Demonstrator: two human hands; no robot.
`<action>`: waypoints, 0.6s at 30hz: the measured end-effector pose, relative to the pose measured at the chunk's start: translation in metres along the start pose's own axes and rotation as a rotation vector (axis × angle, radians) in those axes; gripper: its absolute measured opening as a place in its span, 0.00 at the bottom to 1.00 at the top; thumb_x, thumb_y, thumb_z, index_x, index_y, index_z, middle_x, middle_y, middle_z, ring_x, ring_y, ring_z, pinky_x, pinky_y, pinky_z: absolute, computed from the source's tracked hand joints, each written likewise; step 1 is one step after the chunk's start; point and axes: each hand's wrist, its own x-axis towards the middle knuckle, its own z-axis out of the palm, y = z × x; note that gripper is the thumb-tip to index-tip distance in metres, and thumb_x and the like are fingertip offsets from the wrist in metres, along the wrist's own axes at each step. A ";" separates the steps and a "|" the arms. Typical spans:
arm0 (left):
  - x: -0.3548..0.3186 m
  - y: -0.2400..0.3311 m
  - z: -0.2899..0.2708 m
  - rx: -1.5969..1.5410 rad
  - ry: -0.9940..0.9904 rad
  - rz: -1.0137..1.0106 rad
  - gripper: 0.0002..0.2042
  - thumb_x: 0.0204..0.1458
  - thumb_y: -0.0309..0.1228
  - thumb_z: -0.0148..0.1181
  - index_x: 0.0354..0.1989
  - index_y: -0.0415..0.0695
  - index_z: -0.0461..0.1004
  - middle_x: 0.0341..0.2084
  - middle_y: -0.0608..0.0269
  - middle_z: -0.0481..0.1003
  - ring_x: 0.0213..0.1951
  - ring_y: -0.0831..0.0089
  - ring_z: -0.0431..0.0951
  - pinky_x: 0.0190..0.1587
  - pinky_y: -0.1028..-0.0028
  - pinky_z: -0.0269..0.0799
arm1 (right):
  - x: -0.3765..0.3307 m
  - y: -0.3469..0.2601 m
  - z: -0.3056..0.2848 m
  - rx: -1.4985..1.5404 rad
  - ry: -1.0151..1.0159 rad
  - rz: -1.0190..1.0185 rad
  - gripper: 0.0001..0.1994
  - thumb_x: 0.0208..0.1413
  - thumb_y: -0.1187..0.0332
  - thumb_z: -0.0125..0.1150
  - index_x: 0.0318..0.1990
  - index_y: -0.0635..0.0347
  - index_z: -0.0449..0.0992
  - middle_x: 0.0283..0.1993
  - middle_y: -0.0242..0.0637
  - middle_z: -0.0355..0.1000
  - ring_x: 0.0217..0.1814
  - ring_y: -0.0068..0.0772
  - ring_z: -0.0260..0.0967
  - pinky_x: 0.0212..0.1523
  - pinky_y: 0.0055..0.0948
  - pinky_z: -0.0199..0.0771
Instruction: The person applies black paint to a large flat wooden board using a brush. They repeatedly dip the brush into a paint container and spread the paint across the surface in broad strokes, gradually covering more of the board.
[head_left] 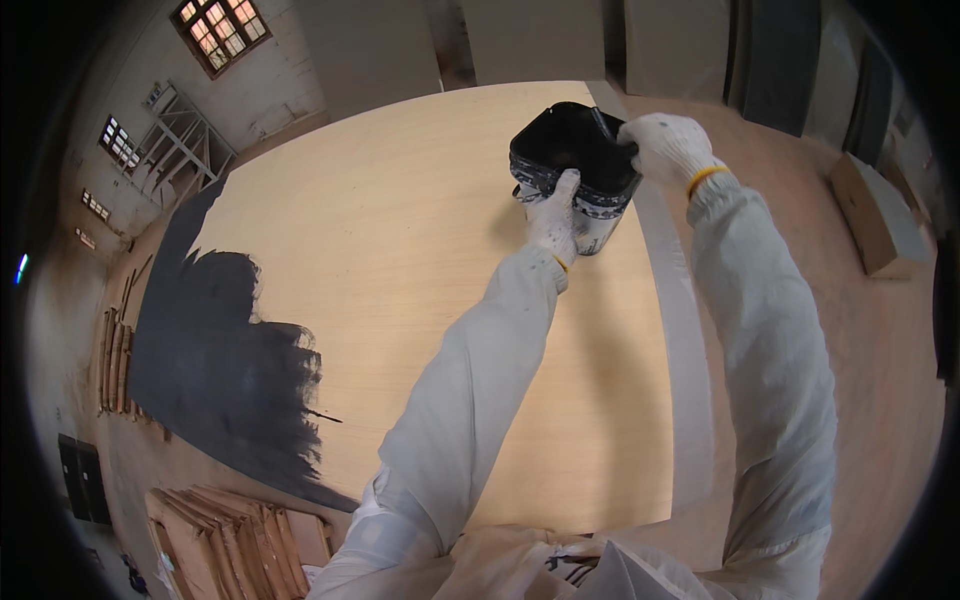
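The gloved fingers of the right hand (pixel 668 147) are seen curled over the far right rim of a black paint bucket (pixel 575 175), closed upon that rim, while the thumb side is hidden behind the glove. The left hand (pixel 553 218), also in a white knit glove, is pressed flat against the near side of the bucket, its thumb raised along the wall toward the rim and its remaining fingers wrapped around the lower part, so that the bucket is clamped between both hands. The bucket is held tilted, its open mouth turned toward the camera, and a dark glossy interior is shown; its outer wall is smeared with black and pale streaks. It is held above the far right part of a large pale plywood sheet (pixel 430 260); whether its base touches the sheet cannot be told. Both forearms are covered by light grey sleeves (pixel 770 340) with yellow-edged glove cuffs. A broad patch of black paint (pixel 220 360) is spread over the left part of the sheet, well apart from the bucket, with ragged brush edges. A pale strip (pixel 685 340) is laid along the right edge of the sheet. Stacked boards (pixel 240 545) are seen at lower left, and a wooden block (pixel 875 215) on the floor at right.
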 end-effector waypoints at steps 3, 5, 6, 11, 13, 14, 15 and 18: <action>0.028 -0.010 -0.003 0.027 0.074 0.137 0.28 0.58 0.40 0.75 0.65 0.52 0.72 0.59 0.59 0.78 0.57 0.56 0.78 0.54 0.50 0.79 | -0.007 -0.009 0.010 -0.050 0.112 0.011 0.20 0.56 0.67 0.66 0.57 0.44 0.83 0.51 0.40 0.83 0.56 0.48 0.79 0.57 0.46 0.78; 0.025 -0.012 0.010 -0.007 0.091 0.092 0.31 0.54 0.37 0.78 0.66 0.49 0.71 0.58 0.59 0.78 0.56 0.60 0.78 0.54 0.53 0.78 | -0.016 -0.005 0.015 -0.081 0.133 0.047 0.18 0.61 0.64 0.65 0.59 0.42 0.82 0.50 0.41 0.82 0.55 0.49 0.79 0.56 0.47 0.78; 0.022 -0.012 0.019 -0.025 0.096 0.071 0.33 0.52 0.36 0.79 0.66 0.48 0.71 0.58 0.59 0.78 0.56 0.62 0.78 0.54 0.54 0.78 | -0.018 0.000 0.017 -0.075 0.154 0.071 0.17 0.61 0.63 0.64 0.58 0.42 0.82 0.50 0.41 0.82 0.55 0.49 0.79 0.56 0.47 0.78; 0.024 -0.015 0.031 0.090 0.097 0.066 0.27 0.58 0.42 0.75 0.61 0.38 0.78 0.54 0.60 0.81 0.54 0.64 0.79 0.57 0.68 0.73 | -0.024 0.016 0.034 -0.078 0.236 0.135 0.17 0.65 0.61 0.60 0.60 0.40 0.81 0.50 0.41 0.81 0.55 0.49 0.79 0.56 0.48 0.78; 0.031 -0.014 0.002 0.036 -0.067 0.074 0.27 0.58 0.40 0.75 0.62 0.41 0.76 0.56 0.61 0.79 0.54 0.65 0.79 0.54 0.63 0.76 | -0.021 0.000 0.036 -0.049 0.248 0.150 0.18 0.65 0.61 0.61 0.62 0.38 0.79 0.50 0.41 0.81 0.55 0.49 0.79 0.56 0.49 0.77; 0.035 -0.013 -0.014 0.014 -0.137 0.087 0.27 0.58 0.39 0.75 0.63 0.43 0.75 0.56 0.61 0.79 0.54 0.66 0.79 0.53 0.60 0.78 | -0.019 -0.011 0.035 -0.029 0.279 0.151 0.18 0.64 0.61 0.61 0.62 0.38 0.79 0.51 0.41 0.81 0.56 0.49 0.78 0.56 0.49 0.77; 0.027 -0.019 -0.019 -0.040 -0.135 0.134 0.27 0.58 0.40 0.75 0.62 0.40 0.76 0.57 0.59 0.78 0.54 0.67 0.78 0.53 0.63 0.77 | -0.019 -0.015 0.036 -0.020 0.306 0.163 0.19 0.64 0.61 0.61 0.62 0.38 0.79 0.51 0.40 0.81 0.56 0.49 0.78 0.56 0.49 0.77; -0.028 -0.017 -0.011 0.181 -0.187 0.043 0.30 0.58 0.42 0.72 0.63 0.35 0.74 0.57 0.55 0.78 0.56 0.65 0.78 0.57 0.66 0.75 | -0.023 0.018 0.061 0.069 0.402 0.205 0.18 0.65 0.61 0.61 0.62 0.39 0.78 0.53 0.41 0.81 0.58 0.51 0.78 0.58 0.49 0.77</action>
